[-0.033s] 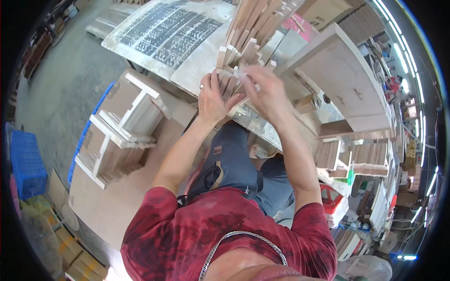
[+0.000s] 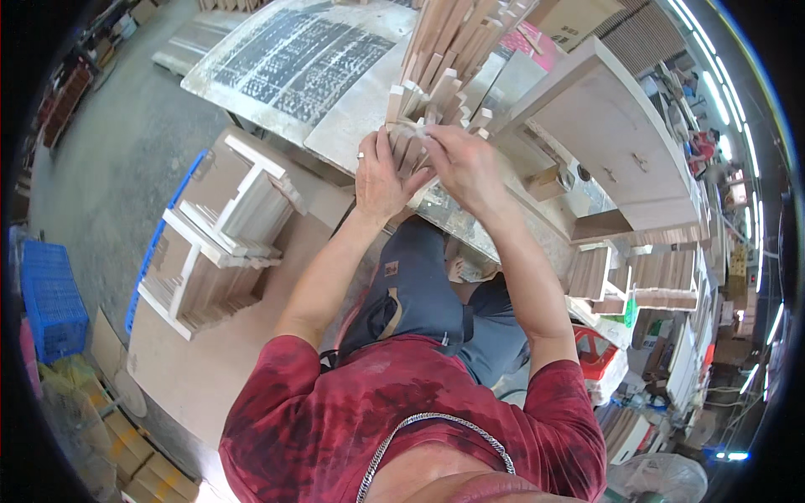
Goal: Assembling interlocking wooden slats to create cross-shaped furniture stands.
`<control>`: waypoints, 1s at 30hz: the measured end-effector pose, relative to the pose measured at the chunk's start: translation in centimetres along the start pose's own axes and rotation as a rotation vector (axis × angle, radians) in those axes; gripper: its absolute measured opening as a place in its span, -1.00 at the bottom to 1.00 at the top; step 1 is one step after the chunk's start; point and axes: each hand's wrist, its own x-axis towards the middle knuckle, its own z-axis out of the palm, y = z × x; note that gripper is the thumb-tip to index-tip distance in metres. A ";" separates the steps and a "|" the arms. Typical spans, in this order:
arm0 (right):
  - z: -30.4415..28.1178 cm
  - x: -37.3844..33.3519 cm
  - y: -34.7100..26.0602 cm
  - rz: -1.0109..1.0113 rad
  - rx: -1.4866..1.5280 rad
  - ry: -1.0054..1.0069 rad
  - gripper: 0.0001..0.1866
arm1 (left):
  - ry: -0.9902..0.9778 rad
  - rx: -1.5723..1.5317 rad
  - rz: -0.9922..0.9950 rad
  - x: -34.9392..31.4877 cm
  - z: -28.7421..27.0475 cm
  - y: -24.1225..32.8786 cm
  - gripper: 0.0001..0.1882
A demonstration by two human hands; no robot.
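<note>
My left hand (image 2: 381, 180) is wrapped round a small cluster of short wooden pieces (image 2: 406, 151) at the bench edge, its thumb reaching to the right across their near side. A ring shows on one finger. Beside it, my right hand (image 2: 465, 163) pinches thumb and fingers together over the top of that cluster. Something thin and pale shows at its fingertips, too small and blurred to name. Just beyond both hands lie many long wooden strips (image 2: 449, 59), heaped with their square-cut ends toward me.
Pale workbench panels (image 2: 352, 109) carry the strips. Right of my hands stands a large wooden panel frame (image 2: 604, 142). Stacked wooden frame parts (image 2: 218, 277) sit on a board at left, beside a blue crate (image 2: 54, 293). A red crate (image 2: 591, 356) and a fan (image 2: 658, 478) are lower right.
My right hand has dropped slightly and moved nearer the cluster, its blur mostly gone and its fingers drawn together in a pinch. My left hand keeps its place.
</note>
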 end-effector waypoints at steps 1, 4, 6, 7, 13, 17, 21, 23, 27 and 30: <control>0.4 -0.3 0.3 0.000 -0.011 0.028 -0.73 | 0.004 -0.034 0.003 0.4 0.0 0.0 0.10; 0.9 -1.0 0.3 -0.014 0.076 0.077 -0.72 | -0.025 -0.095 -0.012 0.9 -0.6 0.5 0.06; 0.8 -0.9 0.2 0.045 0.010 0.046 -0.69 | -0.026 -0.151 -0.037 1.2 -0.5 0.6 0.04; 1.0 -1.0 0.2 0.052 0.004 0.057 -0.69 | -0.033 -0.156 -0.025 1.1 -0.3 0.3 0.04; -0.9 -1.1 -1.5 -0.108 -0.196 0.275 -0.47 | 0.013 -0.146 0.034 1.3 -0.3 -1.0 -0.08; -2.3 -2.8 5.1 0.239 0.074 0.358 -0.34 | -0.065 -0.138 -0.187 3.1 -0.7 0.8 -0.12; 0.0 -4.4 7.2 0.554 0.423 -0.084 -0.01 | -0.115 -0.104 -0.185 3.2 -0.6 0.1 -0.11; 1.1 -5.0 5.9 0.490 0.452 -0.058 0.07 | -0.118 -0.087 -0.194 3.0 -0.9 0.0 -0.09; 2.0 -5.0 6.3 0.403 0.411 -0.017 0.17 | -0.130 -0.089 -0.162 2.8 -0.7 0.1 0.02; 3.8 -5.8 7.6 0.393 0.316 0.017 0.15 | -0.134 -0.097 -0.194 2.1 -0.4 0.5 0.09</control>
